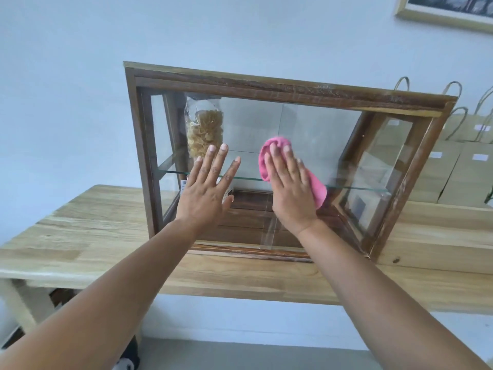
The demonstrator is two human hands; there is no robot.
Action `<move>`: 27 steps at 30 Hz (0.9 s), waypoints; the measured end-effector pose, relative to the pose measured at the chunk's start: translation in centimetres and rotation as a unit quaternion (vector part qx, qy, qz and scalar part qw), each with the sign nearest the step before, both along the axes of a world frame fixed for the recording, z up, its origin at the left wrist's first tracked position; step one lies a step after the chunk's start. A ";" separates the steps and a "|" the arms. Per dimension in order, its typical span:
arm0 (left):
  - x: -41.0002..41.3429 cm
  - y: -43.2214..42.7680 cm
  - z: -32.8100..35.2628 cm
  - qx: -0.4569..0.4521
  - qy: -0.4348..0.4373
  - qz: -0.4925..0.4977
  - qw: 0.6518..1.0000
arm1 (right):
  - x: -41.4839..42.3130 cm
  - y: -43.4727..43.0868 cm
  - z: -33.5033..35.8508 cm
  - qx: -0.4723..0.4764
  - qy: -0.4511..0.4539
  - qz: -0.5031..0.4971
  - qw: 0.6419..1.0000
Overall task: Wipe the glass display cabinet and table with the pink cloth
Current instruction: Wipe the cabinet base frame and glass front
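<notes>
A dark wooden glass display cabinet point(280, 84) stands on a light wooden table point(80, 236) against the wall. My right hand point(289, 188) lies flat on the front glass and presses the pink cloth point(269, 148) against it near the middle. The cloth shows above my fingers and to the right of my palm. My left hand point(208, 188) rests flat on the glass to the left, fingers spread, holding nothing. Inside the cabinet, a clear bag of dry pasta point(204, 129) stands on the glass shelf point(354, 186) at the left.
Several brown paper bags with handles point(458, 161) stand on the table right of the cabinet. A framed picture point(442, 12) hangs on the wall at the top right. The table's front edge runs below my forearms, with grey floor point(240, 356) beneath.
</notes>
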State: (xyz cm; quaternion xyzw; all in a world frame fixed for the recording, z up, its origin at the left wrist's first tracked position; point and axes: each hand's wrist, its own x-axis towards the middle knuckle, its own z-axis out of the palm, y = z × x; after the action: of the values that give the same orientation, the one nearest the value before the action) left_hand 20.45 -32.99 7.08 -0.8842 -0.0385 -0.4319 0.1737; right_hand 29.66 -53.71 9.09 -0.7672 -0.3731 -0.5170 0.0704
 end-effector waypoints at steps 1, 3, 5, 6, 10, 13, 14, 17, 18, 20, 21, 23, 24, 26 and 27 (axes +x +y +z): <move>-0.1 0.1 0.1 0.005 0.004 0.001 1.000 | -0.2 -0.4 -2.4 -0.065 -0.020 0.009 0.998; -0.3 0.2 0.3 0.014 0.021 0.008 1.000 | 0.0 -2.7 -6.4 -0.187 -0.047 0.019 0.981; -0.6 0.5 0.4 0.026 0.040 0.021 0.999 | 0.1 -4.8 -7.9 -0.274 -0.047 0.016 0.961; -0.7 0.6 0.5 0.033 0.045 0.025 0.998 | 0.3 -5.2 -7.4 -0.286 -0.048 0.014 0.957; -1.5 1.2 1.0 0.013 -0.009 0.024 1.000 | 0.4 -2.4 -0.9 -0.143 -0.046 -0.019 0.989; -2.0 2.3 1.2 -0.074 -0.026 0.049 0.996 | 0.5 0.3 4.5 -0.022 -0.002 -0.001 1.000; -2.1 2.8 0.9 -0.095 -0.017 0.057 0.994 | 0.7 0.7 5.0 -0.009 -0.002 0.002 1.000; -2.4 3.8 -0.1 -0.109 0.003 0.064 0.992 | 1.1 0.3 1.9 -0.046 -0.016 0.003 0.999; -2.5 3.9 -0.5 -0.103 0.008 0.065 0.993 | 1.1 -0.3 -0.3 -0.088 -0.024 0.005 0.996; -2.4 4.1 -1.0 -0.098 0.007 0.059 0.993 | 0.5 -1.6 -4.9 -0.192 -0.041 0.008 0.981; -2.3 4.2 -1.1 -0.100 0.003 0.054 0.993 | 0.2 -2.3 -7.0 -0.244 -0.049 0.005 0.969; -2.2 4.2 -1.1 -0.100 0.001 0.051 0.994 | -0.4 -3.1 -10.2 -0.341 -0.045 -0.006 0.939; -2.2 4.1 -1.0 -0.100 0.000 0.053 0.994 | -0.6 -3.4 -11.1 -0.377 -0.037 -0.008 0.925; -2.1 3.8 -1.1 -0.106 -0.007 0.056 0.993 | -1.1 -3.7 -11.3 -0.415 -0.015 0.003 0.910; -2.1 3.4 -1.4 -0.107 -0.008 0.052 0.993 | -1.2 -3.8 -11.0 -0.419 -0.004 0.016 0.908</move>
State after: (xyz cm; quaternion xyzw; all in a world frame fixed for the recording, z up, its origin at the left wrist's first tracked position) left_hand 18.39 -29.60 5.68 -0.8909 -0.1318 -0.4229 0.1003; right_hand 28.50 -57.54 -1.92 -0.7181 -0.5679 -0.3147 -0.2506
